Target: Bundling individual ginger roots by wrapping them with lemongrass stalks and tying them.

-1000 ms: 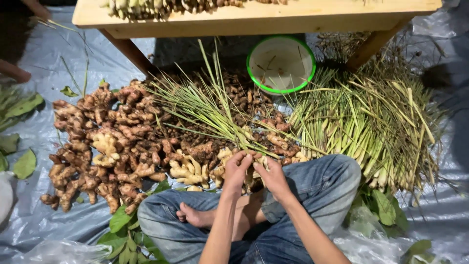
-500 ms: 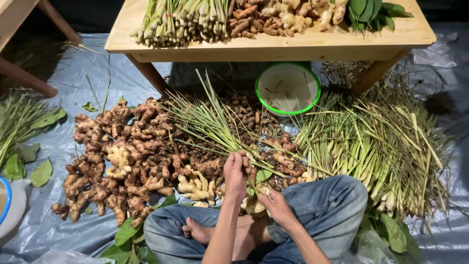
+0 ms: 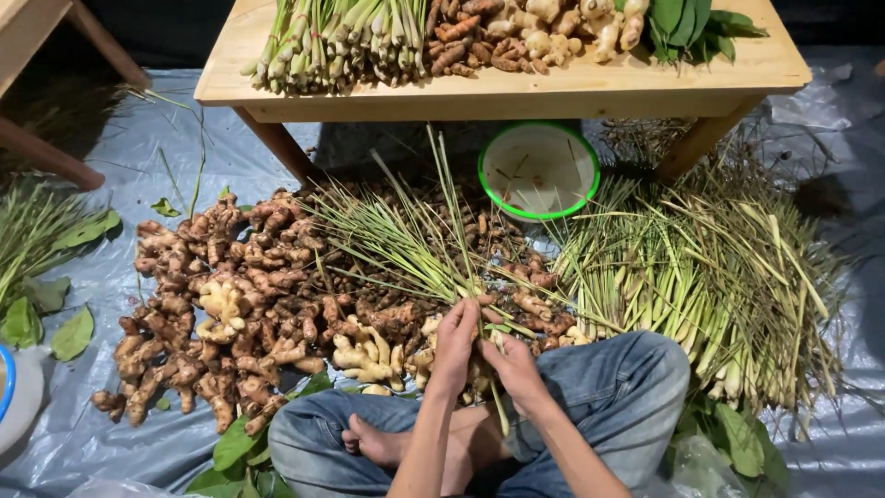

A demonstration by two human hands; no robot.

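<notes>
I sit cross-legged on a grey plastic sheet. My left hand and my right hand are closed together around the base of a bunch of lemongrass stalks, whose green blades fan out up and to the left. A stalk end hangs down between my hands. Just under my hands lie pale ginger pieces. A large heap of brown ginger roots spreads to the left.
A big pile of lemongrass lies at right. A low wooden table carries lemongrass, roots and leaves. Under it stands a white bowl with a green rim. Green leaves lie at left.
The view has tilted up, showing more of the table. My hands came back together at the bunch's base after the left one reached forward into the stalks.
</notes>
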